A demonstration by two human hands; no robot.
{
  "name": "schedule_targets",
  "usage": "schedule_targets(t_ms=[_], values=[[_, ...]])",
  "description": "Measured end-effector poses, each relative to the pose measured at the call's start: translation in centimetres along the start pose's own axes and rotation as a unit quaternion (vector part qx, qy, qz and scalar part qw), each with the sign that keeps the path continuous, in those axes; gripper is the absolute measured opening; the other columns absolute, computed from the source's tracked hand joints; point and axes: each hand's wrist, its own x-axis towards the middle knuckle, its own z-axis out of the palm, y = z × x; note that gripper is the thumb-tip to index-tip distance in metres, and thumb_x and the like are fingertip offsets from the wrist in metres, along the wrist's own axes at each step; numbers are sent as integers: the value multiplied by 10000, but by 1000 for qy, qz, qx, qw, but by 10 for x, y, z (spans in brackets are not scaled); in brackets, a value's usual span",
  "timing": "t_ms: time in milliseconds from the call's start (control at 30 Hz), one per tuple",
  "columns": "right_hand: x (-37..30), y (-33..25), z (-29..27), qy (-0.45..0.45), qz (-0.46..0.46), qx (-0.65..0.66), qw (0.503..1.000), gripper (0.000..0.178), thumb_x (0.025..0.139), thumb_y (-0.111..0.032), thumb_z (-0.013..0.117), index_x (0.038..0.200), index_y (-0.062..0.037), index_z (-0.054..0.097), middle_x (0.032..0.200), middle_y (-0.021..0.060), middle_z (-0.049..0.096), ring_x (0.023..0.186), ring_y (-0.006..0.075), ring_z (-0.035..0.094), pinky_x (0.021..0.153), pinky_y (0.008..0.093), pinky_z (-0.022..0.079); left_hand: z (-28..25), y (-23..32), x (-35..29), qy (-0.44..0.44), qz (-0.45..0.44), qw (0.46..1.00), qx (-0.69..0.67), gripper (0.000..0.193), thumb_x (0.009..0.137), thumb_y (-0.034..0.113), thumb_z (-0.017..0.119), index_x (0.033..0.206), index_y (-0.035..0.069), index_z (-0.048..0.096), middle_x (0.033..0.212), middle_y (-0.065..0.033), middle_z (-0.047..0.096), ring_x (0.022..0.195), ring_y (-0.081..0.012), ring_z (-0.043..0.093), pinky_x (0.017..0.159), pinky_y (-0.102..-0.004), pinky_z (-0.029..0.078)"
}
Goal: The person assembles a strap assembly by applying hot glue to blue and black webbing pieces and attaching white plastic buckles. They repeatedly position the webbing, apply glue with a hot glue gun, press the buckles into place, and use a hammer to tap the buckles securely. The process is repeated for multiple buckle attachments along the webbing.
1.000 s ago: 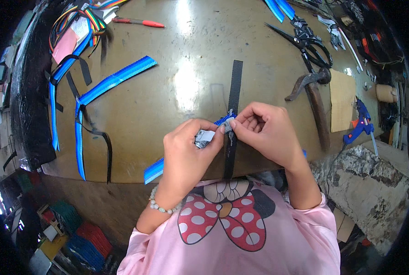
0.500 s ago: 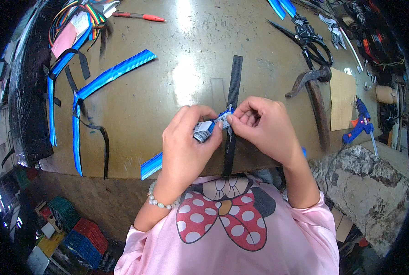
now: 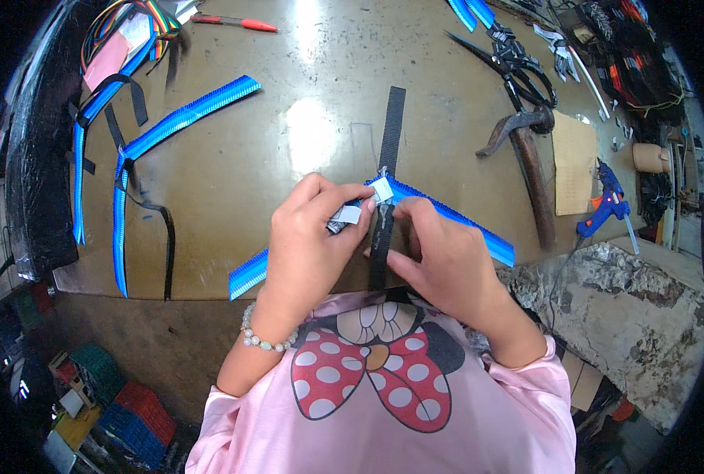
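Observation:
My left hand (image 3: pixel 308 229) is closed, pinching a small white label (image 3: pixel 382 189) at the crossing of the straps. A folded strip of white labels (image 3: pixel 344 217) is tucked between its thumb and fingers. Under the label, a black webbing strap (image 3: pixel 392 130) runs up and down the table and meets a bent blue ribbed strap (image 3: pixel 466 217), whose left end (image 3: pixel 247 275) shows past my left wrist. My right hand (image 3: pixel 446 249) is closed around the black strap's lower part, its thumb tip showing on the strap's left side.
On the left lie other blue straps (image 3: pixel 194 117) with black pieces and a bundle of coloured ribbon (image 3: pixel 131 35). A red pen (image 3: pixel 233 23) is at the back. To the right are black scissors (image 3: pixel 518 75), a hammer (image 3: pixel 532 182), cardboard (image 3: pixel 574 162) and a blue glue gun (image 3: pixel 607 201).
My right hand has left the label and come down to the lower black strap. That uncovers the blue strap's right arm. The label now lies flatter over the crossing.

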Motion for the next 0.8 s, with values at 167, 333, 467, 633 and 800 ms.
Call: schedule_targets(t_ms=[167, 333, 467, 633, 800], values=[[40, 36, -5, 73, -167, 97, 979, 294, 772, 37, 659, 1049, -58, 637, 896, 133, 635, 791, 295, 653, 631, 344, 528, -1, 2, -1, -3, -3, 1000, 1, 187, 762, 41, 759, 947, 55, 730, 756, -97, 562, 648, -241, 587, 604, -340, 481], [55, 51, -1, 24, -36, 263, 964, 171, 771, 26, 712, 937, -13, 699, 837, 92, 643, 678, 143, 617, 583, 266, 488, 0, 0, -1, 7, -3, 1000, -13, 196, 764, 43, 755, 956, 59, 723, 762, -96, 563, 632, -247, 594, 593, -345, 491], [57, 43, 2, 49, -19, 201, 978, 147, 775, 6, 722, 920, -10, 704, 837, 92, 644, 653, 135, 612, 576, 254, 484, 0, 0, 0, 1, -6, 1000, -7, 184, 774, 59, 754, 954, 61, 717, 765, -97, 566, 627, -251, 601, 582, -350, 494], [55, 46, 5, 91, -64, 147, 983, 172, 755, 49, 679, 920, 3, 692, 816, 101, 633, 649, 147, 613, 567, 249, 478, 3, 4, 0, -2, -24, 1000, 8, 175, 800, 134, 759, 954, 73, 704, 759, -95, 560, 626, -270, 611, 570, -373, 492], [57, 53, 8, 86, -72, 97, 989, 121, 788, 13, 692, 909, 13, 686, 834, 103, 648, 663, 123, 608, 554, 247, 464, 10, 6, -2, 10, 30, 994, 104, 238, 839, 195, 725, 1060, 120, 675, 756, -88, 535, 617, -283, 603, 523, -396, 473]])
